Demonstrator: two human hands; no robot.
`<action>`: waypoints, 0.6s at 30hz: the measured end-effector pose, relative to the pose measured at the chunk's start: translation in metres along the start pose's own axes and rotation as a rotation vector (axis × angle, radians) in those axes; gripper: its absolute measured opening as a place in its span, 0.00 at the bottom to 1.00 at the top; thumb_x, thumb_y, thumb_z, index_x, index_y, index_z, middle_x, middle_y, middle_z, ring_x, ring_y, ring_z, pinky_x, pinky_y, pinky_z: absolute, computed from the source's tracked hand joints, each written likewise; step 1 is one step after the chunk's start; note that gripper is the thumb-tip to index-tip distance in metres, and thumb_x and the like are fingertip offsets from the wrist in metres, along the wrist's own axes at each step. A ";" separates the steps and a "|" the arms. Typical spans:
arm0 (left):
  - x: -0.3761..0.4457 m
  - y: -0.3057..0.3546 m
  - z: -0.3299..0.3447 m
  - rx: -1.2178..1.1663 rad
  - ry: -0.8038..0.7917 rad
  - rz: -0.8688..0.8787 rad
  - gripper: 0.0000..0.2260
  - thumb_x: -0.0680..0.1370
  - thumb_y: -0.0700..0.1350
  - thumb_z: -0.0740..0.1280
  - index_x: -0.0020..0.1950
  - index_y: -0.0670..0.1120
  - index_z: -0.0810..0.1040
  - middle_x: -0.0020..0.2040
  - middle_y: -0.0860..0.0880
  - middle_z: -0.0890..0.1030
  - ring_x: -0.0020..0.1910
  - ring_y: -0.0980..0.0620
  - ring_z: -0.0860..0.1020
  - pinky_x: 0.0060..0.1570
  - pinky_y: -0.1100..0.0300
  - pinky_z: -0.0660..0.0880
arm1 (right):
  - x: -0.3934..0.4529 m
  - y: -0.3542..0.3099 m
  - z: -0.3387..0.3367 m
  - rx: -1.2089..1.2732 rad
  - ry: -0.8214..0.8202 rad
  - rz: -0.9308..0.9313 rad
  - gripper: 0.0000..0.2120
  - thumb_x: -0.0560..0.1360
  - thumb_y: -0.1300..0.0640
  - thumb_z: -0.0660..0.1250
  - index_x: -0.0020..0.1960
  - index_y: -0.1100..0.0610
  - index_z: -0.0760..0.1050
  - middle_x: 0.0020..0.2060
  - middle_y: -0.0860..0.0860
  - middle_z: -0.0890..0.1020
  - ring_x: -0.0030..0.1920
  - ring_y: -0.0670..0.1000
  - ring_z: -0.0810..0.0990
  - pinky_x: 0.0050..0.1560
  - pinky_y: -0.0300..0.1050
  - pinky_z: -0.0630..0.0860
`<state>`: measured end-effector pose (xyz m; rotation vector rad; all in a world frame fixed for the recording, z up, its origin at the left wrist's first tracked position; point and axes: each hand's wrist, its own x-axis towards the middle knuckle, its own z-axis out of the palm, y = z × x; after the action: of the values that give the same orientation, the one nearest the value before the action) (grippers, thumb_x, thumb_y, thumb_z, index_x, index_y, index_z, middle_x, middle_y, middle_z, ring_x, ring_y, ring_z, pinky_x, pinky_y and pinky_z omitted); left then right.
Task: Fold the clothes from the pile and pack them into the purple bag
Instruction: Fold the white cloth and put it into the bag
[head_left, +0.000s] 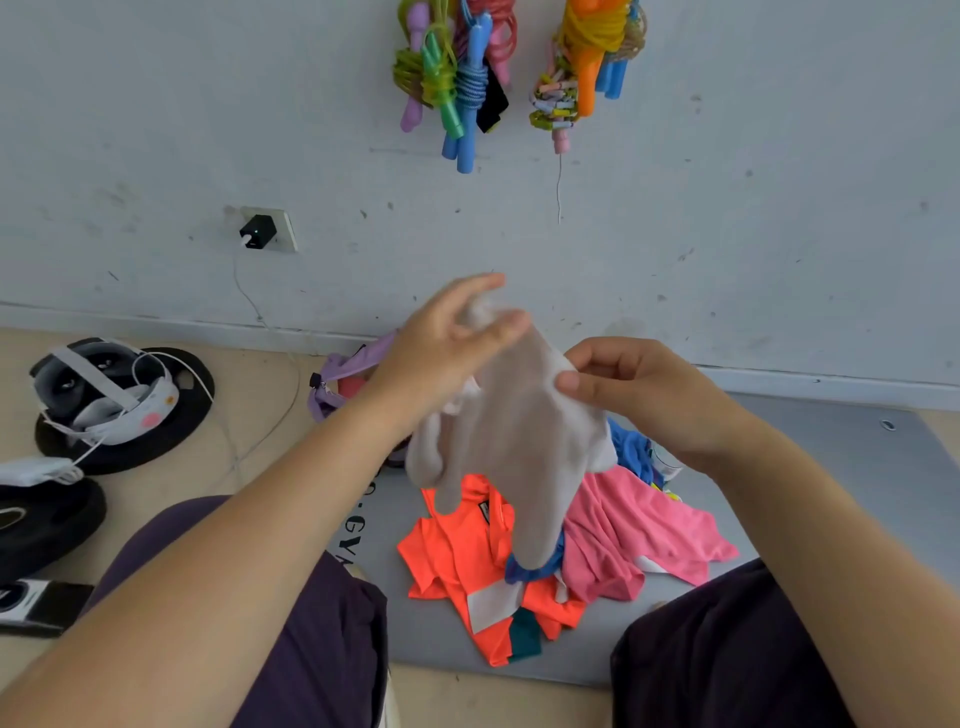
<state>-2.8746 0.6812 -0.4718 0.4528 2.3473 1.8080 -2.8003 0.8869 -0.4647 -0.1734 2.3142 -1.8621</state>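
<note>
- Nearest me, my knees frame the grey mat. The clothes pile sits on its near half: an orange shirt toward the near edge, a pink garment just right of it, something blue behind.
- Above the pile I am holding up a pale garment. Its lower end hangs down onto the orange shirt. If I lift or shake it out, I judge it could drag pile pieces off the mat's near edge.
- My right hand pinches the garment's upper right edge between thumb and curled fingers. That hold looks thin; soft cloth could slip from it and the piece would fall back in a heap.
- My left hand has the top of the garment bunched between thumb and fingers, which are blurred, so I cannot tell how firm the hold is. A bunched start may give a crooked fold.
- The purple bag lies beyond the mat's far left corner, by the wall, mostly hidden behind my left forearm. I cannot see whether its mouth is open; a folded piece could come undone while I fumble it in.
- Farther left, a loose cable trails across the floor near the bag and might snag.
</note>
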 end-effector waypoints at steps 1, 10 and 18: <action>-0.004 -0.001 0.007 -0.005 -0.156 0.005 0.22 0.67 0.66 0.70 0.59 0.62 0.78 0.41 0.56 0.81 0.31 0.57 0.76 0.31 0.61 0.73 | 0.000 0.000 0.001 0.002 -0.013 -0.007 0.07 0.76 0.57 0.69 0.49 0.61 0.81 0.44 0.57 0.84 0.45 0.50 0.82 0.50 0.42 0.77; 0.001 -0.002 0.000 -0.013 0.117 0.001 0.18 0.77 0.52 0.70 0.33 0.47 0.67 0.27 0.54 0.68 0.30 0.52 0.66 0.35 0.56 0.61 | -0.002 -0.001 -0.007 -0.091 0.055 0.055 0.04 0.76 0.54 0.69 0.47 0.54 0.82 0.39 0.51 0.84 0.39 0.47 0.81 0.40 0.37 0.75; -0.005 0.003 0.001 0.059 -0.206 -0.003 0.22 0.71 0.60 0.74 0.64 0.59 0.77 0.36 0.60 0.77 0.35 0.61 0.75 0.42 0.70 0.71 | -0.003 -0.005 0.000 -0.066 0.044 0.017 0.07 0.76 0.57 0.70 0.46 0.62 0.80 0.37 0.54 0.81 0.38 0.49 0.78 0.38 0.40 0.72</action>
<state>-2.8690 0.6812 -0.4690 0.6117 2.2633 1.6093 -2.7978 0.8861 -0.4597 -0.1215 2.4001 -1.8008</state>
